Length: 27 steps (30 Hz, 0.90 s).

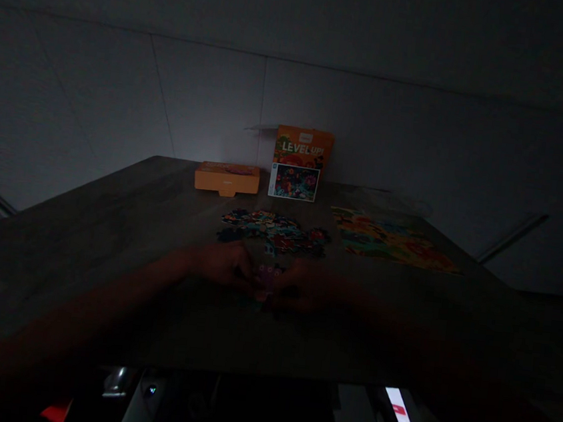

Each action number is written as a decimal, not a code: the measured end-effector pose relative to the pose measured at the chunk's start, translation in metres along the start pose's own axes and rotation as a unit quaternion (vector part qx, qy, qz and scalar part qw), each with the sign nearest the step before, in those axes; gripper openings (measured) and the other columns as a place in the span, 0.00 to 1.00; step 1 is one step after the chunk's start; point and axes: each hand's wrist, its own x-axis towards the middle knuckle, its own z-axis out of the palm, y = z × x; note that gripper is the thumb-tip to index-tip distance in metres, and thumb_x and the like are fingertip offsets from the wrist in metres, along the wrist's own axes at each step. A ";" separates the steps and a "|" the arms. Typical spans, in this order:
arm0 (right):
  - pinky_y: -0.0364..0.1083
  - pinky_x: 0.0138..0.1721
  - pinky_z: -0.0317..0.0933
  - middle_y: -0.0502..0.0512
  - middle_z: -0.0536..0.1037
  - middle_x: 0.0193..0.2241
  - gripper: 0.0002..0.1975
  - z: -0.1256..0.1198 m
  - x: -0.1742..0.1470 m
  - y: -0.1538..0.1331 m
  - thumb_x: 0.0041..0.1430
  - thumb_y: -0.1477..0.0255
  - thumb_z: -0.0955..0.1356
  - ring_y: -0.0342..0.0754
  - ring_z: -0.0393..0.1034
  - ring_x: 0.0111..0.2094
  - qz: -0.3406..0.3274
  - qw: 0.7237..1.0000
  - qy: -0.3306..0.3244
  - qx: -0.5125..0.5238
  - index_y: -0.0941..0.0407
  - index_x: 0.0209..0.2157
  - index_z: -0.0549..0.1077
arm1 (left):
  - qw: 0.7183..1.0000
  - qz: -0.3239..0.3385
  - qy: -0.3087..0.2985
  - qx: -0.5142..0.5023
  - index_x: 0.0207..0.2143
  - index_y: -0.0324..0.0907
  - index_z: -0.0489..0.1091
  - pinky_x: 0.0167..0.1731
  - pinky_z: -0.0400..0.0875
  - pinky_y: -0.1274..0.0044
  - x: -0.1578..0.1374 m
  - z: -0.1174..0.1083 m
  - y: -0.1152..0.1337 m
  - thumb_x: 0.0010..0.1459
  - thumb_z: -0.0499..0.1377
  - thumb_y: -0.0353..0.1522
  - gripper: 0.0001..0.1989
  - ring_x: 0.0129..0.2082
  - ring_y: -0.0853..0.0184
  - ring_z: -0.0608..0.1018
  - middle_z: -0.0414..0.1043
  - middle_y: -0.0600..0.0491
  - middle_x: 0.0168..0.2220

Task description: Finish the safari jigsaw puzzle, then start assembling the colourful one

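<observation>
In the dim head view, my left hand and my right hand meet over the table, their fingers closed on a purple puzzle piece with small pale rings on it. Both sets of fingertips pinch it from either side. Darkness hides whether it is one piece or more joined together. Just beyond my hands lies a heap of loose jigsaw puzzle pieces, mixed in teal, red and orange.
Behind the heap sits an orange box, with an upright orange puzzle box marked "LEVEL UP!" beside it against the wall. A colourful printed sheet lies at right. A lit screen glows below the table.
</observation>
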 end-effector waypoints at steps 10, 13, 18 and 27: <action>0.38 0.24 0.48 0.48 0.74 0.20 0.15 -0.003 0.000 0.001 0.62 0.62 0.66 0.37 0.63 0.20 0.021 1.000 -0.001 0.001 0.58 0.30 0.77 | 1.000 -0.007 0.011 0.016 0.34 0.42 0.80 0.25 0.63 0.82 0.000 0.000 -0.004 0.59 0.61 0.42 0.14 0.23 0.72 0.72 0.77 0.53 0.24; 0.38 0.23 0.48 0.49 0.74 0.20 0.14 -0.001 0.000 0.005 0.61 0.64 0.66 0.37 0.63 0.20 0.024 1.000 0.013 0.003 0.58 0.30 0.77 | 1.000 -0.007 0.021 0.002 0.34 0.42 0.80 0.24 0.63 0.82 0.000 0.000 -0.003 0.58 0.62 0.42 0.14 0.22 0.72 0.71 0.76 0.53 0.23; 0.38 0.24 0.48 0.48 0.73 0.20 0.09 -0.001 0.001 0.003 0.60 0.69 0.67 0.37 0.62 0.20 0.038 0.999 0.027 0.001 0.58 0.32 0.77 | 1.000 0.001 0.011 0.021 0.33 0.42 0.80 0.23 0.60 0.82 0.001 0.000 -0.001 0.60 0.60 0.40 0.12 0.21 0.74 0.71 0.76 0.53 0.24; 0.39 0.25 0.47 0.47 0.70 0.19 0.11 -0.002 0.002 0.007 0.60 0.68 0.66 0.37 0.59 0.20 0.056 0.998 0.028 -0.007 0.59 0.28 0.76 | 0.998 -0.010 -0.005 0.054 0.33 0.41 0.80 0.25 0.61 0.81 0.000 -0.002 0.000 0.61 0.59 0.37 0.12 0.23 0.73 0.72 0.77 0.52 0.25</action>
